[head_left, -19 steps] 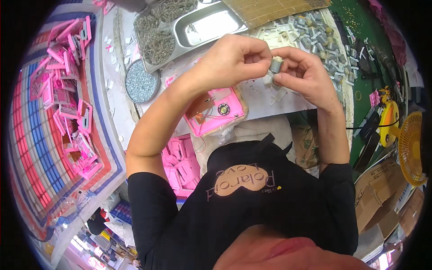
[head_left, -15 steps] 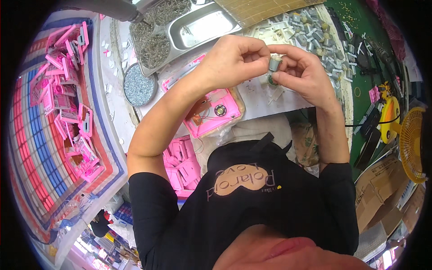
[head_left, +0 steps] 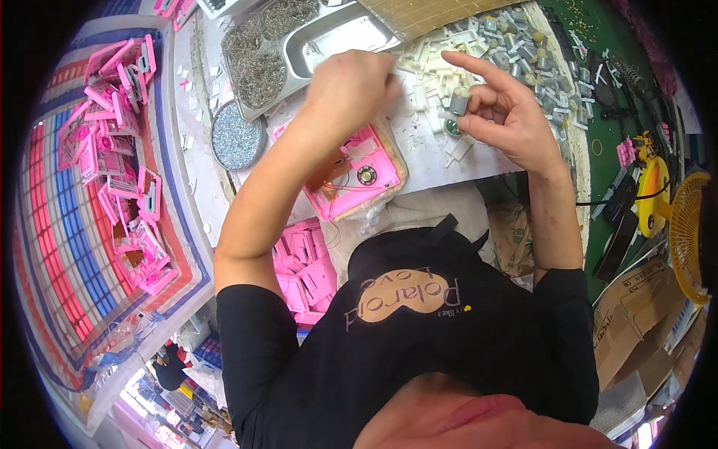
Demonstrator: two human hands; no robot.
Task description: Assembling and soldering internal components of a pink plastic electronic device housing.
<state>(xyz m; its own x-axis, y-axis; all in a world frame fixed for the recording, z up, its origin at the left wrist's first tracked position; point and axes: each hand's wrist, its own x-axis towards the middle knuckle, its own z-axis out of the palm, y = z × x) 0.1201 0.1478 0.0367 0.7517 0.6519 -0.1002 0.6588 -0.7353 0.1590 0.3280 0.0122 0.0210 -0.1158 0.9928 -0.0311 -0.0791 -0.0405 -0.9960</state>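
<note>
My right hand (head_left: 499, 112) is over the right part of the white worktable, its index finger stretched out. Its thumb and bent fingers hold a small grey part (head_left: 458, 103) with a pale end. Just below that, near the thumb tip, shows a small round green piece (head_left: 451, 127). My left hand (head_left: 348, 90), smeared by motion, is in front of the metal tray; its fingertips are too blurred to read. Below it lies an open pink plastic casing (head_left: 385, 187) with a round black piece and thin wires inside, resting on a padded block.
Springs fill parts of a metal tray (head_left: 293, 93) at the back. A round dish (head_left: 237, 135) of tiny metal pieces stands left. White parts (head_left: 437, 63) and grey parts (head_left: 535, 67) pile up right. Pink casings (head_left: 123, 161) cover the striped cloth; a yellow fan (head_left: 688, 239) stands far right.
My left hand has come away from the grey part and moved left. My right hand stays nearly in place, keeping the grey part, with its index finger now extended.
</note>
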